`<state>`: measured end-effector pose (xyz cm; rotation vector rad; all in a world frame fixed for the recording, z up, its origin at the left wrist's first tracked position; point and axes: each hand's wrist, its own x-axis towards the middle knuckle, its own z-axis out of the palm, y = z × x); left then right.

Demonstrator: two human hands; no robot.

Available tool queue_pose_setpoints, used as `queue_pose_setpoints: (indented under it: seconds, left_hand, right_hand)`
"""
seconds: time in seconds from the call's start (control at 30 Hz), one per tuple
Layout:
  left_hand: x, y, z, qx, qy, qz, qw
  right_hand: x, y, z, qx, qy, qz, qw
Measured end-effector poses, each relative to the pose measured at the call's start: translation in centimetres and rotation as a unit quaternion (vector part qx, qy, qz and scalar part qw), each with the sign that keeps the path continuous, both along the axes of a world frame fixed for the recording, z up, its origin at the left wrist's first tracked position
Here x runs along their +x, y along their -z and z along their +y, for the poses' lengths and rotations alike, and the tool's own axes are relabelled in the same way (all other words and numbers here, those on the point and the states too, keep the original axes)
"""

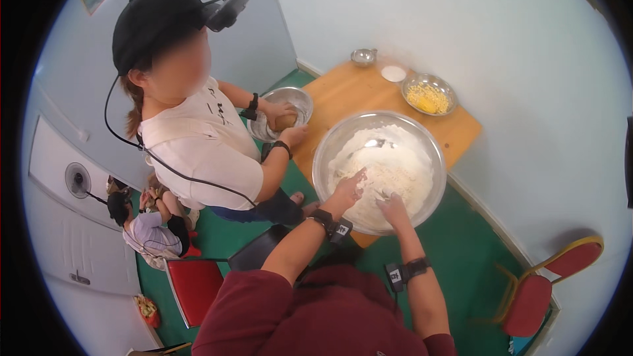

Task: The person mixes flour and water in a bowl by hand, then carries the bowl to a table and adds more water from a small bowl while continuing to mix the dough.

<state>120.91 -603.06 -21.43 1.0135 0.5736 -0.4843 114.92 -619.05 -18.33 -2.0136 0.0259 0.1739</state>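
Observation:
A large steel bowl of white flour stands on the near end of a wooden table. My left hand reaches over the bowl's near rim, fingers bent and dusted with flour. My right hand is beside it, lower in the bowl, fingers in the flour. Both wrists carry black bands. Whether either hand pinches anything is not visible.
A person in a white shirt and black cap stands at the table's left, working dough in a smaller steel bowl. A bowl of yellow bits, a white dish and a tiny steel bowl sit farther back. Red chairs flank me.

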Motion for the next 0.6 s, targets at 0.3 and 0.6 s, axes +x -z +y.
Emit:
queue_pose_setpoints:
  seconds: [0.3,0.6]
  left_hand:
    - [2.0,0.5,-1.8,0.022,-0.028,0.03,0.999]
    - [3.3,1.4,-4.4,0.014,-0.003,0.064,0.998]
  right_hand:
    - [-0.3,4.7,-2.0,-0.035,0.049,-0.006,0.998]
    - [-0.8,5.6,-3.1,-0.013,0.082,0.037,0.996]
